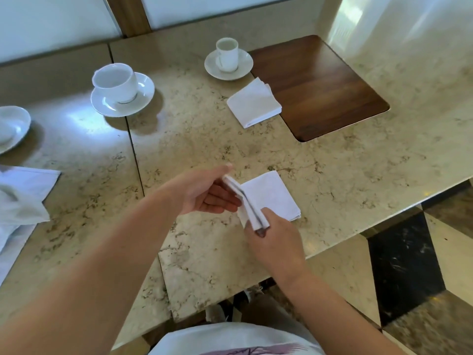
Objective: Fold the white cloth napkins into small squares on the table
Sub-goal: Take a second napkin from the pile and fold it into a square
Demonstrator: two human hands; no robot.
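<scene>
A folded white napkin (247, 203) is held on edge above the marble table (204, 139), near its front. My right hand (277, 239) pinches its lower corner. My left hand (207, 190) cups its upper end between thumb and fingers. Just behind it a folded square napkin (275, 194) lies flat on the table. Another folded napkin stack (253, 103) rests farther back beside a dark wooden inset. Loose unfolded white cloths (20, 198) are heaped at the left edge.
A large cup on a saucer (122, 90) stands at the back left, and a small cup on a saucer (228, 58) at the back centre. A white dish (12, 128) sits far left. The wooden inset (320, 85) lies back right. The table edge drops to tiled floor on the right.
</scene>
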